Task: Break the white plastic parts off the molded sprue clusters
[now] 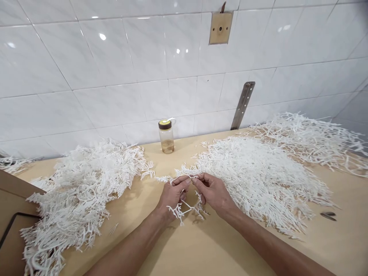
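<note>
My left hand [174, 194] and my right hand [212, 191] meet over the middle of the table, fingertips almost touching. Both are closed in a pinch on a thin white branched plastic piece [184, 179]. Forked white twigs [179, 211] hang below my left hand, and it seems to hold them as well; where they join is hidden by the fingers. Just behind my right hand spreads a large heap of white branched pieces [253, 172]. To the left of my left hand lies another heap of white branched pieces [94, 184], more tangled.
A clear bottle with a dark lid [166, 138] stands near the wall. At the back right lies a heap of longer white strands [316, 134]. A metal bracket [243, 105] leans on the tiles. Small dark snips [328, 216] lie at right; a brown box [17, 214] is at left.
</note>
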`<state>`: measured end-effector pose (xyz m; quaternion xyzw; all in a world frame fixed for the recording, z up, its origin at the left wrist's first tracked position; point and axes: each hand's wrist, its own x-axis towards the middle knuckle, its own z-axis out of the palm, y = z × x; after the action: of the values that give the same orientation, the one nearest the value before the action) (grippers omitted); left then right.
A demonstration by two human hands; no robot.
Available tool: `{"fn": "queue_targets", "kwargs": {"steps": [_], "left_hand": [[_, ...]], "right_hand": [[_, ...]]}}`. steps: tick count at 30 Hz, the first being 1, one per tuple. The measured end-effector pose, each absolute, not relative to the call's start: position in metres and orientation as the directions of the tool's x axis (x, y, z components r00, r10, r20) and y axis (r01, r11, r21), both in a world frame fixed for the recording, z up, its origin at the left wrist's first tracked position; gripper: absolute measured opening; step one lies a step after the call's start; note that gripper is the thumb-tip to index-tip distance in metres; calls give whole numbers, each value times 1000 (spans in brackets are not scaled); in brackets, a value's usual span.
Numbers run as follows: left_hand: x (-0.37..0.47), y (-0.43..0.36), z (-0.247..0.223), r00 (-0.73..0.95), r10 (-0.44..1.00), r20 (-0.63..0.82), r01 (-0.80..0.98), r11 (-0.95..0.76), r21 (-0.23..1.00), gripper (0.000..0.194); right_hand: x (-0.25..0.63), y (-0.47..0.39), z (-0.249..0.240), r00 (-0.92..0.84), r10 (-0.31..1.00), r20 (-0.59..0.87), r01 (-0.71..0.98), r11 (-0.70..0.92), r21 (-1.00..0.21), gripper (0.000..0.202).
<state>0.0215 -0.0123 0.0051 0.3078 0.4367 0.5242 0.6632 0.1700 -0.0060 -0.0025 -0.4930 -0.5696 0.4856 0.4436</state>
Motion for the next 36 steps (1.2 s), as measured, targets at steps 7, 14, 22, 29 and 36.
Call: {"fn": "queue_targets", "kwargs": {"steps": [7,14,22,29,36], "left_hand": [[23,-10,0,76,958,-275,-496,276,824,48],[23,-10,-1,59,958,-282,-478,275,834,55],[22,-10,1,95,959,-266,-481,278,831,51],[22,-13,6,84,965,-249,-478,259,839,49],[28,-16,4,23,969,-246,-434,231,871,56]], "right_hand": [[170,-5,-2,-107,994,30,57,36,-998,34],[170,-6,1,-124,992,27,21,30,-999,29],[172,-6,-6,-207,976,69,132,98,-986,32],[170,-9,2,-106,977,183,212,202,-956,32],[170,-8,2,-123,987,105,138,121,-983,32]]}}
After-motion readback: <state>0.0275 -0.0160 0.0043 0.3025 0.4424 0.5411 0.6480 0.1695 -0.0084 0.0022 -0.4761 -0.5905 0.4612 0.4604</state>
